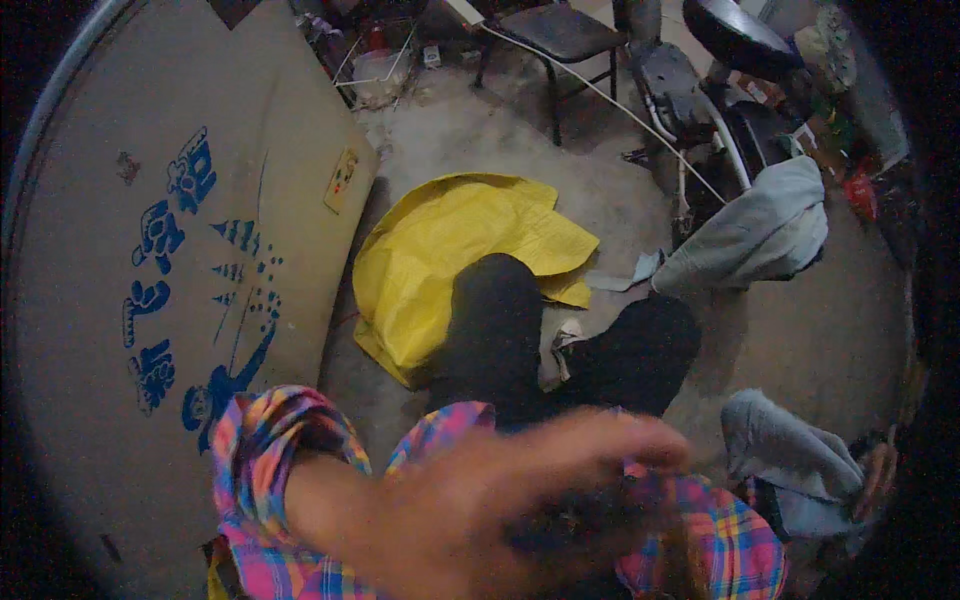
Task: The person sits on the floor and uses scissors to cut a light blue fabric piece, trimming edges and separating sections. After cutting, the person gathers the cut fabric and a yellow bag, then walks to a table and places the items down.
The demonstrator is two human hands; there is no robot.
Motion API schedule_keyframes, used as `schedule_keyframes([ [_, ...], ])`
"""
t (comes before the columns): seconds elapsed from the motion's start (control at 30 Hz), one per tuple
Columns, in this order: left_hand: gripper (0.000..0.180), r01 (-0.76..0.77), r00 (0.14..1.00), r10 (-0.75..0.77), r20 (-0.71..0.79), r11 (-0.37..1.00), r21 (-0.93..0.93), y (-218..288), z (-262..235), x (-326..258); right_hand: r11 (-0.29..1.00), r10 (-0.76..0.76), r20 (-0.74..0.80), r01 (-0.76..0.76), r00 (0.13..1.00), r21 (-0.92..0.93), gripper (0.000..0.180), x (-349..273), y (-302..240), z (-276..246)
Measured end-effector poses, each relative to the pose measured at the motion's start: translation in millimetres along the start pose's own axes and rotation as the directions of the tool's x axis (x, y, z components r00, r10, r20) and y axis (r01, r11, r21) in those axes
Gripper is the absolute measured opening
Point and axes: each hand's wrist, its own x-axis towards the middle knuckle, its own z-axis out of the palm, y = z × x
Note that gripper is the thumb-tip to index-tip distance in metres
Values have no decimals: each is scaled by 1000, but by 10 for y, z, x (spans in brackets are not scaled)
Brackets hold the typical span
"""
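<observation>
My left hand (470, 510) reaches across in front of my body toward the right, out of a rolled pink, blue and yellow plaid sleeve (275, 470). Motion smears its fingers; one seems stretched out at the top. Just under them is a dark patch (565, 525), and I cannot make out whether it is something held or clothing behind. The other plaid sleeve (735, 535) shows at the lower right, with my right hand mostly hidden behind the left or blurred. Beyond the hands are my dark-trousered knees (500, 320), with a yellow woven plastic sheet or sack (430, 260) spread on the floor around them.
A large pale box-like thing (110, 330) with blue markings fills the left side. A dark chair (560, 40) and a two-wheeler (690, 90) stand at the back. Light blue-grey cloth (750, 230) lies at right; more cloth (790, 450) sits lower, beside someone's fingers or toes (877, 475).
</observation>
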Motion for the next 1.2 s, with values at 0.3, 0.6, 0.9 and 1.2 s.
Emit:
schedule_keyframes([
  [0.3, 20, 659, 64, -227, -972, 741, -129, -2244, -2445, -1434, 576, 788, -409, -786, 460, 224, 28, -11, 1545, -227],
  [0.6, 32, 925, 235, -61, -970, 321, 204, -3535, -2014, -1550, 461, 852, -427, -819, 302, 342, 25, 114, 2255, -347],
  [0.9, 35, 938, 322, -318, -892, 236, 254, -3603, -2170, -1176, 368, 828, -541, -873, 149, 322, 20, -1, 2328, -346],
  [1.2, 17, 504, 525, 246, -815, 682, 530, -2094, -2393, -303, 662, 747, -359, -672, 560, 331, 30, 166, 2220, -205],
])
